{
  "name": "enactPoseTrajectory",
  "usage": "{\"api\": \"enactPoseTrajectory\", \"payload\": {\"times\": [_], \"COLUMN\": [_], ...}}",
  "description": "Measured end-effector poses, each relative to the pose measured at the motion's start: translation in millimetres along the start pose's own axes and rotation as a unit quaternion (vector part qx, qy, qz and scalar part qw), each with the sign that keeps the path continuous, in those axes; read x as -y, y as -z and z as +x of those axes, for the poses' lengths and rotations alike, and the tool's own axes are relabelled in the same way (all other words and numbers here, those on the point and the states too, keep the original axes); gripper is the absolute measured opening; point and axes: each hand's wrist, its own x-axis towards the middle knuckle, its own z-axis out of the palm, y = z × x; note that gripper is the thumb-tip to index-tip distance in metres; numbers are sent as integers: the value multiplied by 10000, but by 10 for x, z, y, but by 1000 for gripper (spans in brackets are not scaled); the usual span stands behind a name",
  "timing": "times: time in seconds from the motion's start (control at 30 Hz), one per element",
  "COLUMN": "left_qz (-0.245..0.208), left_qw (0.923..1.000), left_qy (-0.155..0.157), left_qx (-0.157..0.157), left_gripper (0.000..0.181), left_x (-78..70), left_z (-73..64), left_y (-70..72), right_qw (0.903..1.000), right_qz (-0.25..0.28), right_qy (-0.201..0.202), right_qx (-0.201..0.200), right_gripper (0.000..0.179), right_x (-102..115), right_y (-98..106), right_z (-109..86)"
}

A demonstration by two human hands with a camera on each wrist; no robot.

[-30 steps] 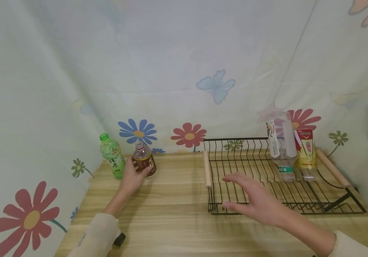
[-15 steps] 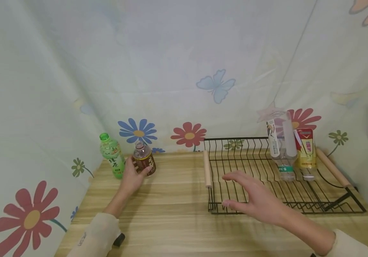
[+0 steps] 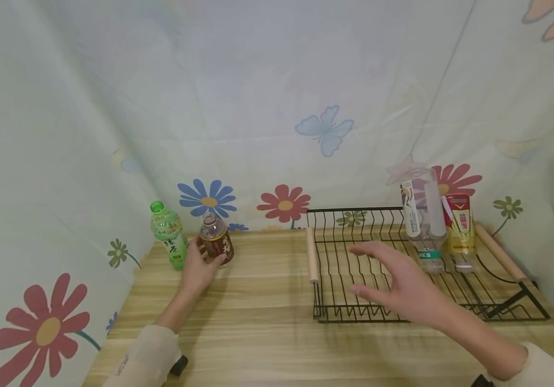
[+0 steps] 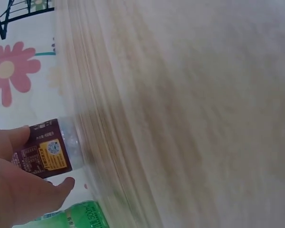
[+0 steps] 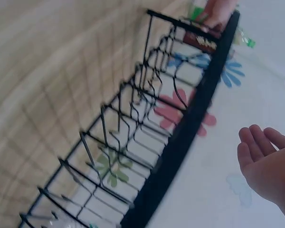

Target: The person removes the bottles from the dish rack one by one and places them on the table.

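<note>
At the back left of the wooden table (image 3: pixel 257 344), my left hand (image 3: pixel 198 271) grips a small clear bottle with a dark brown label (image 3: pixel 220 246), thumb in front and fingers partly hidden behind. The bottle stands upright on the table; the left wrist view shows its label (image 4: pixel 40 154) between thumb and fingers. Just left of it stands a green tea bottle (image 3: pixel 169 236), close to my fingers. My right hand (image 3: pixel 409 287) hovers over the front of a black wire dish rack (image 3: pixel 433 321), thumb and fingers spread apart with nothing between them.
Inside the rack at the right, a large clear bottle (image 3: pixel 433 215) and a bottle with a red and yellow label (image 3: pixel 461 226) stand neck down. Wooden handles (image 3: pixel 311 255) flank the rack. A flower-printed curtain (image 3: pixel 257 161) hangs behind and at the sides.
My right hand has shifted slightly to the right over the rack. My left hand stays around the brown-labelled bottle, almost unmoved.
</note>
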Motion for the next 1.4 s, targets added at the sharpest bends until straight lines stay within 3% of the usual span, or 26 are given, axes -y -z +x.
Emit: {"api": "enactPoseTrajectory", "payload": {"times": [0.17,0.4,0.63,0.83,1.0,1.4], "left_qz": [262,655,478,-114,-646,-953], "left_qw": [9996,9961,9973,9987,9937,9714], "left_qy": [106,328,269,15,-47,-616], "left_qx": [74,502,491,503,917,2086], "left_gripper": [98,107,105,91,85,82], "left_x": [11,4,-140,-373,-627,-1247], "left_z": [-84,-366,-676,-912,-1050,-1380], "left_y": [21,59,73,-31,-175,-361], "right_qw": [9995,9981,9963,9931,9870,9841], "right_qz": [-160,-225,-274,-269,-290,-518], "right_qy": [-99,-176,-452,-884,-1504,-1592], "right_qx": [-258,-539,-680,-719,-492,-589], "right_gripper": [65,66,67,69,76,81], "right_x": [-31,-114,-274,-413,-507,-862], "right_y": [224,448,623,753,868,994], "right_z": [30,80,87,88,86,203]}}
